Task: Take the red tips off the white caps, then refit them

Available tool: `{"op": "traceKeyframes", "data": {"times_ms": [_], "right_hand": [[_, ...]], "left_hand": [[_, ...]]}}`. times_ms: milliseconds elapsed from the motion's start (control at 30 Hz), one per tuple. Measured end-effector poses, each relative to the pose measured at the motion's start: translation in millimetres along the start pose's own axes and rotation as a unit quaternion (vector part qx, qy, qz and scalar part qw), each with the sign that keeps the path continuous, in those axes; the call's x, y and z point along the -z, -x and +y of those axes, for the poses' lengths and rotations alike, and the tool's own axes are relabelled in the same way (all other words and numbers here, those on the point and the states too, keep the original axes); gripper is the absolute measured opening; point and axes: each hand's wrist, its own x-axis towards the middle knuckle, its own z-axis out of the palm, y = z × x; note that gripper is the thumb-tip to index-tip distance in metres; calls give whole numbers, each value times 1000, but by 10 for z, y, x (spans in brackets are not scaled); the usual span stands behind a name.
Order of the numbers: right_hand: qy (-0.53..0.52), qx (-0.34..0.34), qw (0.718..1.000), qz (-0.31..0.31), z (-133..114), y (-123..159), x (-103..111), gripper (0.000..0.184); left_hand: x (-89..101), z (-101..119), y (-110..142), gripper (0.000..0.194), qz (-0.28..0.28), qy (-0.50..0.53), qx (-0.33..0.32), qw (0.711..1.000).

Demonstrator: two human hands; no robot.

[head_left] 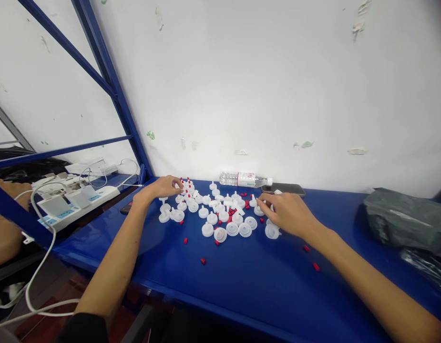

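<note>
My left hand (166, 187) is closed in a pinch at the back left of the pile, beside several upright white spouted caps (189, 186) with red tips. What its fingertips hold is hidden. At the pile's right side, my right hand (290, 213) also has thumb and finger together, right by a white spouted cap (253, 202); whether it grips that cap I cannot tell. Between the hands lie many white round caps (212, 218) with thin spouts, some upright and some overturned. Small red plugs (203, 261) are scattered among and in front of them.
A clear plastic bottle (245, 179) lies along the wall, with a dark phone (283, 189) beside it. Grey plastic bags (408, 219) sit at the right of the blue table (249, 290). On the left are a blue frame post (115, 90), a power strip (80, 206) and another person's arm (5, 238).
</note>
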Motion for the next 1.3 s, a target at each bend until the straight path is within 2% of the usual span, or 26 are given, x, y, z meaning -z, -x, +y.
{"op": "traceKeyframes", "data": {"times_ms": [100,200,267,433,533,700,833,1033,1300], "right_hand": [[-6,1,1000,-1,4,-4,-1,36],[-8,1,1000,-3,4,-7,0,37],[-6,1,1000,-4,4,-5,0,36],[1,6,1000,4,12,1,-14,36],[2,11,1000,11,17,-1,-24,34],[-4,19,1000,14,30,-2,-44,32],[-1,17,1000,17,42,-3,-50,33],[-5,19,1000,9,34,-3,-30,33],[-7,14,1000,5,36,-4,-25,33]], "left_hand": [[-27,7,-5,31,-23,-8,-12,1000],[-85,40,-37,34,-16,-13,-30,999],[-142,68,-61,35,12,-22,-32,999],[-283,83,-125,45,124,-54,-27,990],[-278,-8,-254,46,151,-57,-26,987],[-164,-188,-659,44,126,-41,-25,991],[-216,-249,-879,40,77,-32,-51,995],[-367,-284,-862,39,51,-45,-69,995],[-319,-191,-769,41,78,-69,-127,986]]}}
